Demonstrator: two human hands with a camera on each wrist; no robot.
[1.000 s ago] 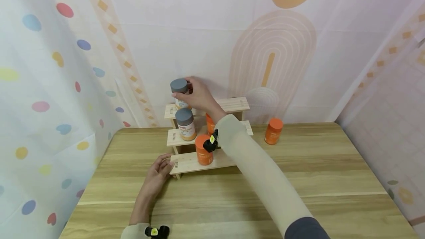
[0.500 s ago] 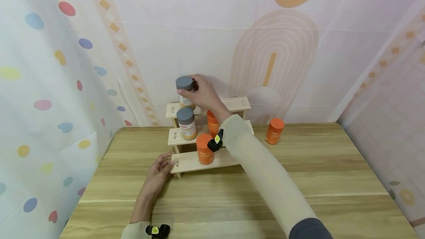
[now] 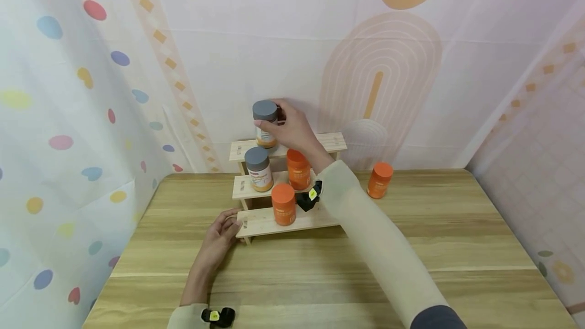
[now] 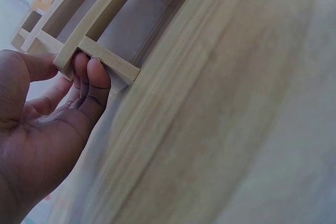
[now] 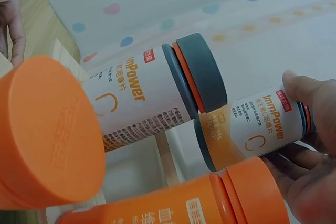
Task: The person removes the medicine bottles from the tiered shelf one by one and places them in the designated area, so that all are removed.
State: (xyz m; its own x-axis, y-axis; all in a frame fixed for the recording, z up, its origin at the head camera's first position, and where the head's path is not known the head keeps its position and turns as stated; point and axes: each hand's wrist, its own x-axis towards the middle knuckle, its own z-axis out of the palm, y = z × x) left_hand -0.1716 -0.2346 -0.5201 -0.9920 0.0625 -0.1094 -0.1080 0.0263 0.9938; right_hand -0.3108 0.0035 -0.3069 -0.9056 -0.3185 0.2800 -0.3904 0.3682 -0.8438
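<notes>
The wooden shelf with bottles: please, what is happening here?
A person's right hand holds a grey-capped bottle at the top board of the wooden shelf; whether it touches is unclear. The left hand grips the bottom board's left end. A second grey-capped bottle and an orange bottle share the middle board, another orange bottle is on the bottom board, a third orange bottle on the table.

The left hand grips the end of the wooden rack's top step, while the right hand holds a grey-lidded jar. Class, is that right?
Not quite: the left hand grips the end of the wooden rack's bottom step, not the top one, as the head view shows. The right hand does hold a grey-lidded jar.
</notes>
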